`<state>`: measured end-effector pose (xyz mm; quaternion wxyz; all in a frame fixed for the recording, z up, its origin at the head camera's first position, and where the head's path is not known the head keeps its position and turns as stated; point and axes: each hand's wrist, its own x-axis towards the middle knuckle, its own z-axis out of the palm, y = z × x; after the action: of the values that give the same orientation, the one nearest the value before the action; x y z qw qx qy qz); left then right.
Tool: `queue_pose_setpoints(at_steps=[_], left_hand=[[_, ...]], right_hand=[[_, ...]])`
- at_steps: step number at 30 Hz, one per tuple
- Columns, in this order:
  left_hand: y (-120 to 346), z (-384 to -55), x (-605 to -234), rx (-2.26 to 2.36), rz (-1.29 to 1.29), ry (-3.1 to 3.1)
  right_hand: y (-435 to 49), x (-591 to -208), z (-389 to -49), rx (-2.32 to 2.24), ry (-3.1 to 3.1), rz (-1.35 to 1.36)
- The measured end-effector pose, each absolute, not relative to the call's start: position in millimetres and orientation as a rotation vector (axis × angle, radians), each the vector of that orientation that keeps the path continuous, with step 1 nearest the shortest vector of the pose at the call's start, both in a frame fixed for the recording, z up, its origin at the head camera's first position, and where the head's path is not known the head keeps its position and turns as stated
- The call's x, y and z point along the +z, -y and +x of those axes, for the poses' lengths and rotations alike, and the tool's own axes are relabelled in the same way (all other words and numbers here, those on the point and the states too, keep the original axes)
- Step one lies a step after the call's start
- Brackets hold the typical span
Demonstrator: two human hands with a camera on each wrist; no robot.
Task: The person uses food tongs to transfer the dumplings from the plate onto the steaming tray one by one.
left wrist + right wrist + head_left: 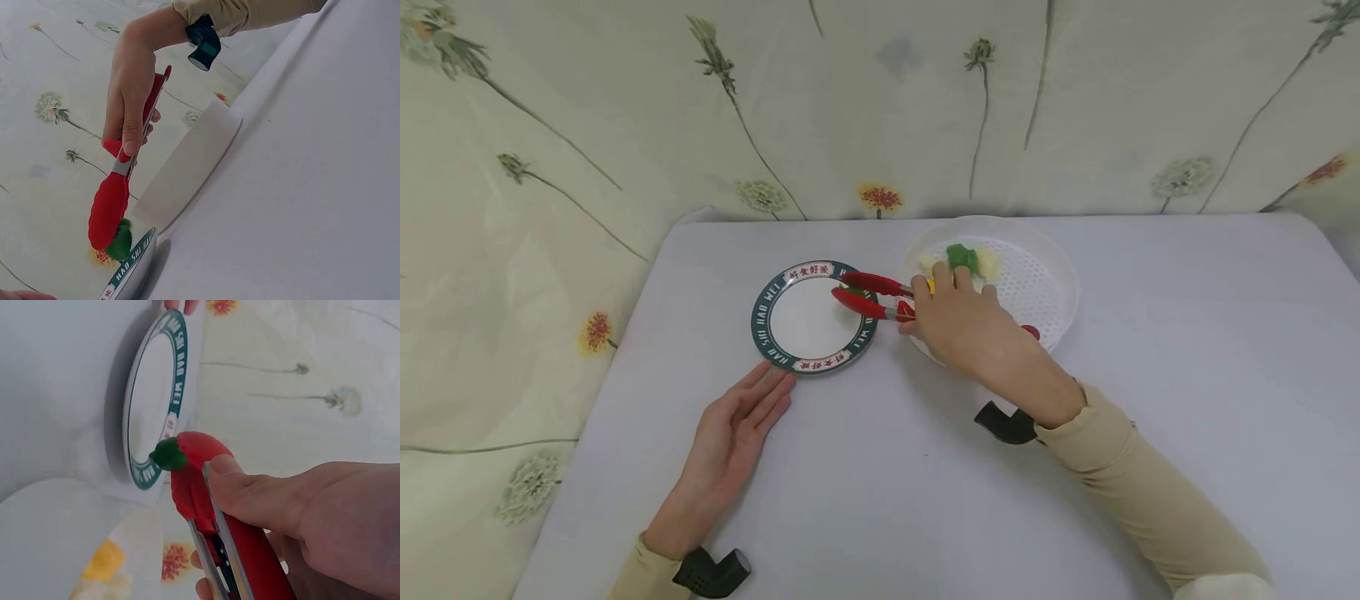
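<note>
My right hand [962, 325] grips a pair of red tongs [867, 307] with metal arms, their tips over the right rim of a white plate [762, 323] with a green lettered border. Between the tips is a small green piece [169, 454], its exact kind unclear; the left wrist view shows this green piece [120, 240] just above the plate's edge. The fingers of my left hand [730, 437] are extended, fingertips at the plate's near-left rim. Under and behind my right hand lies a round white basket [1067, 292] with a perforated bottom, partly hidden by that hand.
In the basket lie another green piece [962, 257], pale yellow pieces [989, 265] and a bright yellow piece [105, 559]. A white cloth covers the table [880, 492]. A flower-patterned curtain [820, 108] hangs behind the far edge. Each wrist wears a black camera.
</note>
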<state>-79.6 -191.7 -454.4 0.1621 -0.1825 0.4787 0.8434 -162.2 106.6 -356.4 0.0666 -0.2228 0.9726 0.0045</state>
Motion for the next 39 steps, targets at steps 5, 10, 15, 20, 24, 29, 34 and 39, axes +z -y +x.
queue_pose_setpoints(at_steps=[5,10,15,20,24,29,34,39], left_hand=[[191.6,-79.4,-453.8,2.407,-0.518,-1.364],[191.2,-78.4,-452.6,2.401,-0.509,-1.371],[190.4,-77.9,-451.1,2.395,-0.514,-1.393],[189.8,-78.5,-450.6,2.393,-0.527,-1.374],[190.4,-78.7,-450.4,2.398,-0.537,-1.354],[191.7,-79.1,-451.7,2.402,-0.520,-1.345],[191.9,-79.6,-452.4,2.399,-0.531,-1.354],[191.4,-79.5,-453.4,2.396,-0.530,-1.368]], right_hand=[[-118.9,-351.2,-155.9,0.001,-2.966,-0.701],[-119.0,-355.5,-154.8,0.006,-2.968,-0.670],[-107.5,-366.7,-157.7,0.067,-2.967,-0.723],[-96.4,-374.7,-161.9,0.060,-2.985,-0.822],[-90.8,-376.2,-165.7,0.042,-2.997,-0.824],[-87.0,-378.9,-171.4,0.038,-2.979,-0.788],[-82.0,-384.0,-176.6,0.044,-2.961,-0.742],[-77.4,-388.2,-176.2,0.083,-2.956,-0.763]])
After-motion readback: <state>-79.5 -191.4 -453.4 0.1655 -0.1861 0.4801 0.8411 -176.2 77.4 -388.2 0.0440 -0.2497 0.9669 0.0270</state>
